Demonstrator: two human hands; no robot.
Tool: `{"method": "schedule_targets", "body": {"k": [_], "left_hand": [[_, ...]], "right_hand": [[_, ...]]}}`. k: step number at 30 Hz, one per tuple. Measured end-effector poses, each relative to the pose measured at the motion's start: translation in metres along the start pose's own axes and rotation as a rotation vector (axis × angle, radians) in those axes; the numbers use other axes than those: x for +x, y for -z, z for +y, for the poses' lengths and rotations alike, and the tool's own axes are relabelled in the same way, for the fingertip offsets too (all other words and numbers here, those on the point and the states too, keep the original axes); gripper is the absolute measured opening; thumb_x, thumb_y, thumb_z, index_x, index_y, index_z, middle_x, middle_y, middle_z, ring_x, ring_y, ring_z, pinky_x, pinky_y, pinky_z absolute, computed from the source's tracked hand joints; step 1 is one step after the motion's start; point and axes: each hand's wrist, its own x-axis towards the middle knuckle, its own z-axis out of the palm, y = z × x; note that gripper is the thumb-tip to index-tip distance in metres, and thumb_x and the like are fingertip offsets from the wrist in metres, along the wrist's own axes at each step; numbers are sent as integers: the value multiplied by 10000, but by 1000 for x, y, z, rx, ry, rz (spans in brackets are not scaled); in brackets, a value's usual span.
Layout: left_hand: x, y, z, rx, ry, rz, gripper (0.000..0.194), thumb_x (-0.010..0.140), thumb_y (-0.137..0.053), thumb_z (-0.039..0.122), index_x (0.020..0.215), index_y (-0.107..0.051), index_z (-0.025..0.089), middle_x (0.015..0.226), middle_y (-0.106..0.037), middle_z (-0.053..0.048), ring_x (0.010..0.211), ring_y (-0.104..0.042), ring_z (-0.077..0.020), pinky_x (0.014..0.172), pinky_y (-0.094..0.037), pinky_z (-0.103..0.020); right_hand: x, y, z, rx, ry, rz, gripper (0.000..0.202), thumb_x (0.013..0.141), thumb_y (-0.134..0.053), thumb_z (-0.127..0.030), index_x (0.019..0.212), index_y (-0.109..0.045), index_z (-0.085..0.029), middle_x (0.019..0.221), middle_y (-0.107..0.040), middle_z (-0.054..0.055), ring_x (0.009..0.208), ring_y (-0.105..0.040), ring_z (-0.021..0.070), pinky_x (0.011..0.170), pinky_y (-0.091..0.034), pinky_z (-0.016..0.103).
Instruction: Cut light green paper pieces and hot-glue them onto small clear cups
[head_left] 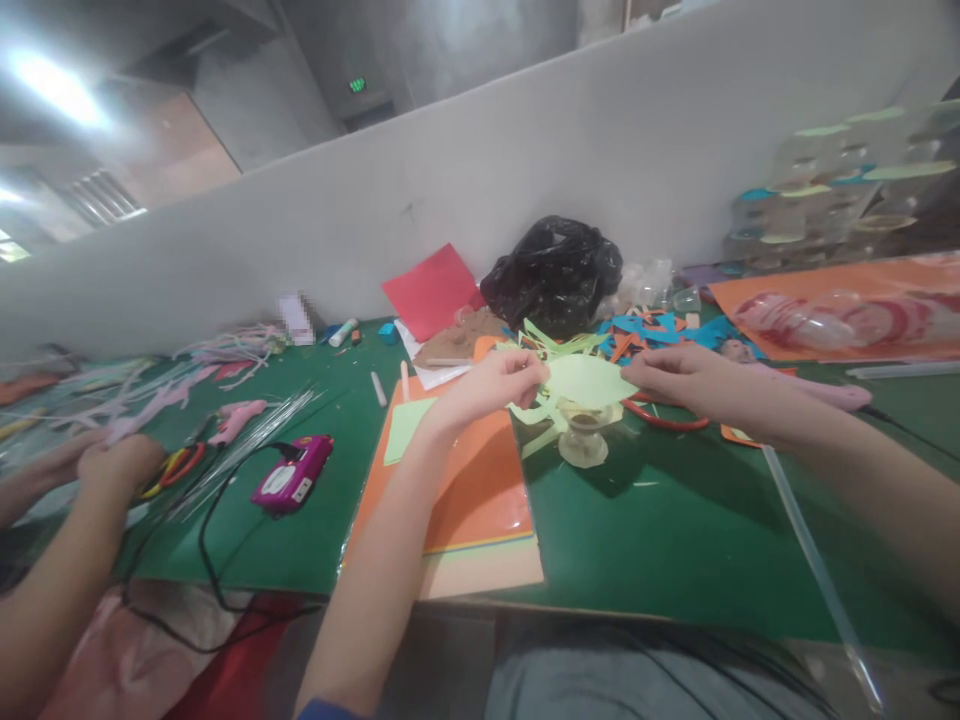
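Note:
A pale green piece of cut paper [587, 380], leaf-like in outline, is stretched level between my two hands. My left hand [517, 378] pinches its left end, and my right hand [660, 372] pinches the right end. Just beneath the paper stands a small translucent plastic cup [583, 447] with pale paper around its upper part; whether the two touch I cannot tell. Red-handled scissors [667, 418] lie under my right hand, their blades hidden. Below my left forearm are orange paper sheets [480, 490] in a clear sleeve, with a light green paper square [405, 430] on top.
Paper scraps [660, 335] and a black plastic bag [555, 275] lie behind my hands. At right are a pink glue gun [814, 388] and a clear stick [817, 570]. A purple device [294, 475] with a cable sits left, near a co-worker's hands [124, 462].

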Motion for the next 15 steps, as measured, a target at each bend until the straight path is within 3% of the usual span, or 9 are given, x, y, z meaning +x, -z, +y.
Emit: {"method": "schedule_targets", "body": {"k": [9,15], "left_hand": [[-3,12,-9,129,106,-290,288,894,-575,445,734,-551,208,699,-672,2,700,-619,-131,668,-440,-266],[-2,12,-9,160,143,-316,308,913,-548,450,742,-577,196,696,-673,11,699,-602,-113,703,-429,-263]], "right_hand": [[-2,-4,5,-77,-96,-229,682,680,-561,-866,707,-480,-189,610,-453,-22,539,-395,92,499,-303,236],[0,-4,6,-151,-96,-239,702,683,-526,-885,717,-490,-184,637,-478,-7,551,-420,96,507,-327,237]]}}
